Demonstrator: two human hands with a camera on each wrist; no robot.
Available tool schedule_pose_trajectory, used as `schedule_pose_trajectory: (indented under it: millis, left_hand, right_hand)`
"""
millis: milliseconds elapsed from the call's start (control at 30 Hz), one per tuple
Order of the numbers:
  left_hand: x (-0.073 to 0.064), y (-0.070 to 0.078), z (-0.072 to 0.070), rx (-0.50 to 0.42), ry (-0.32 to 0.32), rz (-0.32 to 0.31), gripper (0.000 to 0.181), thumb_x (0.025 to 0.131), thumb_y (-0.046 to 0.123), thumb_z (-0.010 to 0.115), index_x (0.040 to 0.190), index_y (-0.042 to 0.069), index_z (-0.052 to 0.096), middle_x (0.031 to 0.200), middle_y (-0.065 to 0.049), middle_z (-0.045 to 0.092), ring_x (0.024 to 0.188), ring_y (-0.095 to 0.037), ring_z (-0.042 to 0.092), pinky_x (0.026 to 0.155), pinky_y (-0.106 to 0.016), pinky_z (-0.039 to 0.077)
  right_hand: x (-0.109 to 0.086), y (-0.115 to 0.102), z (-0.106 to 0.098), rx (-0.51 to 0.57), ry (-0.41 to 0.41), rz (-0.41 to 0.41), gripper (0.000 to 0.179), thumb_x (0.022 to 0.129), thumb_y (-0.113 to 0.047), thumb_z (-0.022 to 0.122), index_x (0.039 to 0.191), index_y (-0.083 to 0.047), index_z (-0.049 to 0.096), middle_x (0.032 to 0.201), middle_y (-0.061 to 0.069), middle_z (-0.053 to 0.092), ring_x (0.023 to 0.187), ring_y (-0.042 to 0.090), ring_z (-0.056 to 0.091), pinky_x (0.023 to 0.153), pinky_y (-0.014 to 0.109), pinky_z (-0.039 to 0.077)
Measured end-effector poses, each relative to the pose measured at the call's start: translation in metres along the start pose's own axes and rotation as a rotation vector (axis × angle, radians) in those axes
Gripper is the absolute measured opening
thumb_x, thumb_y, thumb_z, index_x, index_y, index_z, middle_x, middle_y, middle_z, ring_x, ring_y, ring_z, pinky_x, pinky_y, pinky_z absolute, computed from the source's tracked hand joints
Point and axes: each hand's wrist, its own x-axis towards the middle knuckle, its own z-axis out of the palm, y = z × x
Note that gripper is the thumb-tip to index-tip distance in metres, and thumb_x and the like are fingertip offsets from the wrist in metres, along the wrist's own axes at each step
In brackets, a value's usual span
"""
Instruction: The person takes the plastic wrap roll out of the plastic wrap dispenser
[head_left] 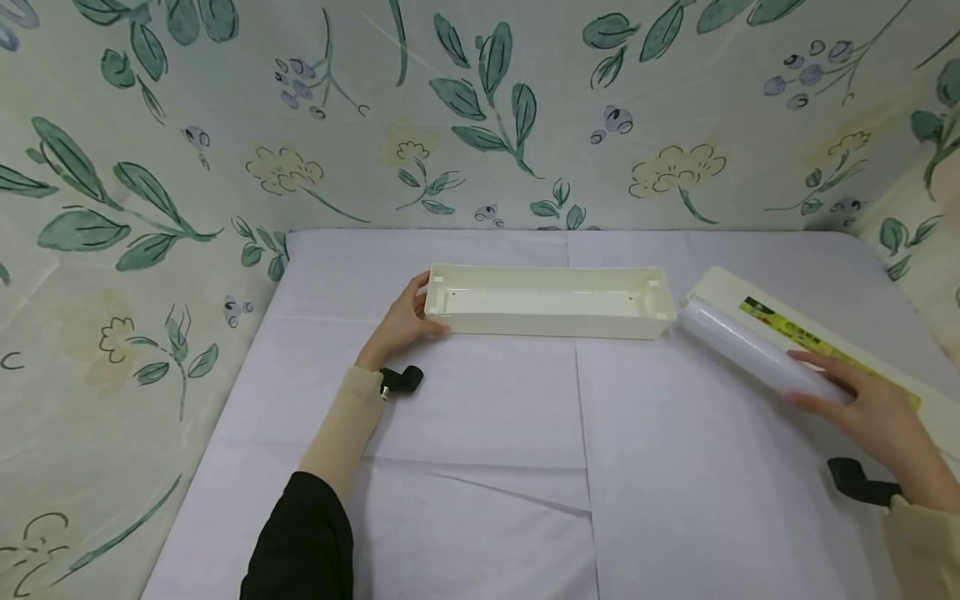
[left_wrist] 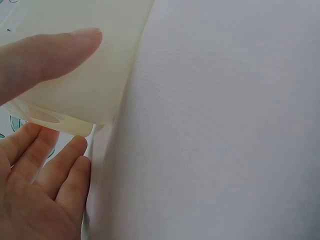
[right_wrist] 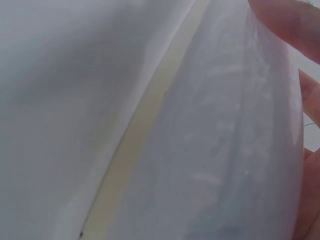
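Observation:
A long cream plastic box [head_left: 551, 326], its open side up, lies on the cloth near the far edge. My left hand [head_left: 401, 325] holds its left end, thumb on the front wall and fingers at the end wall. In the left wrist view, the thumb lies against the box [left_wrist: 112, 65]. To the right, my right hand [head_left: 881, 412] grips the near end of a roll of clear plastic film [head_left: 757, 354], slanted, its far end close to the box's right end. The right wrist view shows the film roll [right_wrist: 225, 125] close up.
Behind the roll lies a long cream lid [head_left: 723, 287] with a yellow and black label [head_left: 783, 323], slanting toward the right edge. White creased cloth [head_left: 480, 517] covers the table. A leaf-and-flower patterned curtain [head_left: 360, 183] hangs at the back and left.

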Motion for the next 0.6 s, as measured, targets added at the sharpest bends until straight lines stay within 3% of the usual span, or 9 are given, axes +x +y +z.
schedule_pose_trajectory:
  millis: [200, 600]
  left_hand:
    - [0.001, -0.003, 0.001, 0.017, 0.017, 0.013, 0.103, 0.071, -0.003, 0.081, 0.152, 0.016, 0.019, 0.146, -0.015, 0.038, 0.132, -0.026, 0.039, 0.107, -0.040, 0.031]
    - [-0.001, -0.001, 0.001, 0.020, 0.014, 0.017, 0.103, 0.071, -0.002, 0.081, 0.152, 0.016, 0.019, 0.145, -0.016, 0.039, 0.130, -0.026, 0.040, 0.107, -0.041, 0.031]
  right_hand:
    - [-0.001, 0.002, 0.004, -0.011, -0.002, -0.003, 0.078, 0.085, -0.041, 0.071, 0.143, -0.001, 0.039, 0.138, 0.041, 0.030, 0.096, 0.052, 0.041, 0.063, 0.055, 0.041]
    - [-0.003, 0.008, 0.014, -0.008, 0.005, -0.012, 0.079, 0.084, -0.044, 0.071, 0.145, -0.004, 0.038, 0.142, 0.038, 0.027, 0.111, 0.060, 0.034, 0.078, 0.067, 0.031]
